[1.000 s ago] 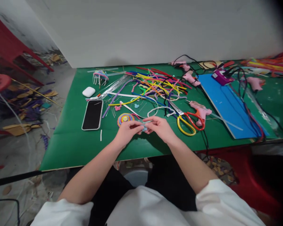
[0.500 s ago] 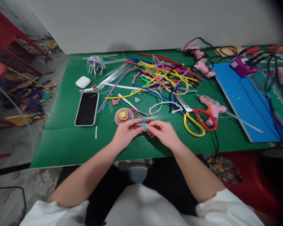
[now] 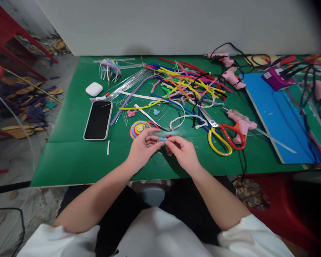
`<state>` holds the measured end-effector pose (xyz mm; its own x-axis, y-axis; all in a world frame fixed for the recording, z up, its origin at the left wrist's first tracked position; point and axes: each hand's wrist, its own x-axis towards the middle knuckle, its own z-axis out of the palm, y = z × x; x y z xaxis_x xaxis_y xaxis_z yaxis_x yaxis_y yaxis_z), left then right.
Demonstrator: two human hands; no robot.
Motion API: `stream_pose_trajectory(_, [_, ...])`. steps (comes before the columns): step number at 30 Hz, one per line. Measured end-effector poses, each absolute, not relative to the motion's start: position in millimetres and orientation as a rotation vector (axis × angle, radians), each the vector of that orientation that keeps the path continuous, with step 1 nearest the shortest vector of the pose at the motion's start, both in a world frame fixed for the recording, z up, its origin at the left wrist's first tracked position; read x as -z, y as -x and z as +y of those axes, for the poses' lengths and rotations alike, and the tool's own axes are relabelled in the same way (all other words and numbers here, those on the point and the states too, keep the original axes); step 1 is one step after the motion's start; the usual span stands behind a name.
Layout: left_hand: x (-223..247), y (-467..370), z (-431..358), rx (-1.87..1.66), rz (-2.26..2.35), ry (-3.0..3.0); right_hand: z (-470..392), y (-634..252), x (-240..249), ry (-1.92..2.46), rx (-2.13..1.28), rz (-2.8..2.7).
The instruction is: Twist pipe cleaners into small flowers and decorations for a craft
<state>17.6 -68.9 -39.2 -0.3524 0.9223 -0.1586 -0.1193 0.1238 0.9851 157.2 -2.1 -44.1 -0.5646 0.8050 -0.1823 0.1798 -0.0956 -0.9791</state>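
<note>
My left hand (image 3: 143,147) pinches a small light-blue fuzzy piece (image 3: 163,139), apparently bent pipe cleaner, between thumb and a finger, its index finger raised. From the other side my right hand (image 3: 184,152) grips the same piece with thumb and fingertips. A bit of red fuzzy material (image 3: 169,136) shows at the right fingertips; whether it is joined to the blue piece I cannot tell. Just beyond my left hand lies a round coil (image 3: 139,129) of striped, colourful pipe cleaner, partly covered by the fingers. Small pink (image 3: 132,112) and blue bent shapes (image 3: 156,112) rest farther back.
Loose pipe cleaners (image 3: 182,80) pile at the back of the green table (image 3: 69,157). Scissors (image 3: 219,141) and a pink glue gun (image 3: 240,123) lie right, beside a blue board (image 3: 273,117). A phone (image 3: 98,120) and white case (image 3: 94,89) are left.
The light-blue piece has turned between my fingertips and now appears flatter. My left index finger has lifted away from it. The view has shifted slightly.
</note>
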Motion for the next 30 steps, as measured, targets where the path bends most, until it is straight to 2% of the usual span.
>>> stream_pose_trajectory(5, [37.7,-16.1,-68.2,-1.427,1.423,-0.775,-2.8,-156.8,44.6,1.049,-1.697,-1.73])
stream_pose_trajectory(15, [34.1,-14.7,-70.4,-1.381,1.388,-0.801,-0.3,-158.2,48.6,1.018,-1.901,-1.656])
stream_pose_trajectory(21, [33.8,-14.8,-69.7,-1.37,1.351,-0.81,-3.1,-158.8,44.0,1.085,-1.617,-1.765])
stream_pose_trajectory(30, [36.7,-15.5,-72.8,-1.387,1.384,-0.832,-4.4,-160.1,43.4,1.067,-1.58,-1.855])
